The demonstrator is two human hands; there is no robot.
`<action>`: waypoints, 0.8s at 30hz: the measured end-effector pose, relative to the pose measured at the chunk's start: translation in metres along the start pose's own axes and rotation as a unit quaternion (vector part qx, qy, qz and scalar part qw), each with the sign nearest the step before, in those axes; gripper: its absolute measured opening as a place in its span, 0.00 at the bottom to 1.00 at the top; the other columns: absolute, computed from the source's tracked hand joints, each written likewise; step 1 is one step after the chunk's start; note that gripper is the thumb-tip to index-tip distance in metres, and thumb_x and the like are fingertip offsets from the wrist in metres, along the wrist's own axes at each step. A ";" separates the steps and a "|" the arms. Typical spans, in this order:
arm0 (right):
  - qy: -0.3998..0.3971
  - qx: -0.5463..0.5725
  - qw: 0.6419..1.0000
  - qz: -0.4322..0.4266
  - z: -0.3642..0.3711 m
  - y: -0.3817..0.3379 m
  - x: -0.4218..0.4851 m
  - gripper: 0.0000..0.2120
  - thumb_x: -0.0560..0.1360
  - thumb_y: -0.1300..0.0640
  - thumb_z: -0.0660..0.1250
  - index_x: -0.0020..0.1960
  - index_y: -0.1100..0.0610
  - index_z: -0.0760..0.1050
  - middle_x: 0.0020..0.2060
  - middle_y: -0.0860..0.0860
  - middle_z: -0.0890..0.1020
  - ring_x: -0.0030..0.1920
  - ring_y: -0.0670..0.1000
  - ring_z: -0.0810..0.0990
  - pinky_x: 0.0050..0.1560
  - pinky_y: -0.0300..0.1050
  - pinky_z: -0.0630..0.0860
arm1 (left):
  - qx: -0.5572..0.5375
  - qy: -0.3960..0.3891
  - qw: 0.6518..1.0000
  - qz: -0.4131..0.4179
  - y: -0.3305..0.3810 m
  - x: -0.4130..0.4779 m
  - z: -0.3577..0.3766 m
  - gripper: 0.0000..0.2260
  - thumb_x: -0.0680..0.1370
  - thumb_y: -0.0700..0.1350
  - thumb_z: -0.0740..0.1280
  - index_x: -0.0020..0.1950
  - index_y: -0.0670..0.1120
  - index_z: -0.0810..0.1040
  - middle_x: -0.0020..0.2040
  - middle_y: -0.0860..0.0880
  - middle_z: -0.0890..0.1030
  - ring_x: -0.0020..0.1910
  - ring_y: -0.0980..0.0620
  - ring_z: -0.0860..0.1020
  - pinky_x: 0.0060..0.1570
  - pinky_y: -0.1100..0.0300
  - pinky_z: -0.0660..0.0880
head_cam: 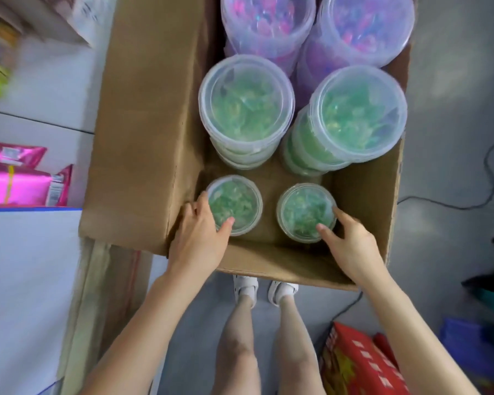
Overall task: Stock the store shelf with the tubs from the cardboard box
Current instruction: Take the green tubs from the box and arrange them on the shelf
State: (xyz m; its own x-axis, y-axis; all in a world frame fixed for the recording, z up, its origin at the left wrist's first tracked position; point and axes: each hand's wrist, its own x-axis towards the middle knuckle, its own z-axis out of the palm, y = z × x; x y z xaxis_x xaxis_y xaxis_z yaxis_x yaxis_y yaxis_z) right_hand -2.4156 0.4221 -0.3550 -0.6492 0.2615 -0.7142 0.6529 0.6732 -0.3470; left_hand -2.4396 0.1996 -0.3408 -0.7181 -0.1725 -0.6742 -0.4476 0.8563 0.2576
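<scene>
Low in the near end of the cardboard box (143,138), the left green tub (237,201) and the right green tub (304,212) stand upright side by side, a little apart, with their clear lids on. The left hand (200,238) grasps the left green tub. Its thumb lies on the near edge of the lid and its fingers curl round the rim next to the box's left wall. The right hand (345,243) grasps the right green tub, with the thumb on the lid and the forefinger curled along the rim toward the box's right wall.

Behind these, in the middle of the box, rise two taller stacks of green tubs (246,101), the right one leaning. At the box's far end stand stacks of purple tubs (265,21).

Left of the box, pink packets (17,178) lie on a white surface (26,266). Just below the box's near edge, white shoes (246,287) stand on the grey floor (451,81). Right of the box a black cable (491,178) runs across the floor, and nearer the person lies a red carton (354,360).
</scene>
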 end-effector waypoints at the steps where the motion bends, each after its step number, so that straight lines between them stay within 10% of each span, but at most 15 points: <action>1: -0.007 0.008 1.000 0.011 0.003 0.002 0.004 0.28 0.77 0.49 0.62 0.75 0.54 0.58 0.70 0.54 0.68 0.69 0.55 0.67 0.63 0.44 0.65 | 0.006 -0.009 1.000 -0.010 -0.001 0.003 0.003 0.31 0.78 0.57 0.60 0.76 0.48 0.51 0.71 0.44 0.62 0.67 0.43 0.67 0.59 0.50 0.67; 14: -0.019 0.133 0.985 0.110 0.020 0.010 0.039 0.36 0.74 0.49 0.67 0.76 0.54 0.53 0.67 0.55 0.72 0.66 0.60 0.70 0.65 0.53 0.68 | -0.189 -0.089 0.970 -0.122 -0.010 0.054 0.026 0.35 0.73 0.58 0.66 0.74 0.50 0.56 0.69 0.45 0.69 0.64 0.42 0.71 0.58 0.44 0.74; 24: -0.058 0.330 0.926 0.171 0.023 0.012 0.036 0.18 0.75 0.62 0.67 0.61 0.52 0.66 0.51 0.61 0.80 0.35 0.55 0.80 0.42 0.48 0.82 | -0.349 -0.100 0.917 -0.164 0.004 0.046 0.028 0.16 0.78 0.43 0.65 0.63 0.41 0.66 0.51 0.39 0.79 0.30 0.51 0.82 0.32 0.58 0.81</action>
State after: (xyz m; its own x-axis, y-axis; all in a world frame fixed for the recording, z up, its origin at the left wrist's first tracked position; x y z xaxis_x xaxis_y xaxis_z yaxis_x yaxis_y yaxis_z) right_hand -2.4218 0.4234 -0.3989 -0.3390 0.2796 -0.8983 0.9339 -0.0156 -0.3573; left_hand -2.4595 0.2085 -0.3905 -0.4034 -0.2120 -0.8901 -0.9041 0.2422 0.3521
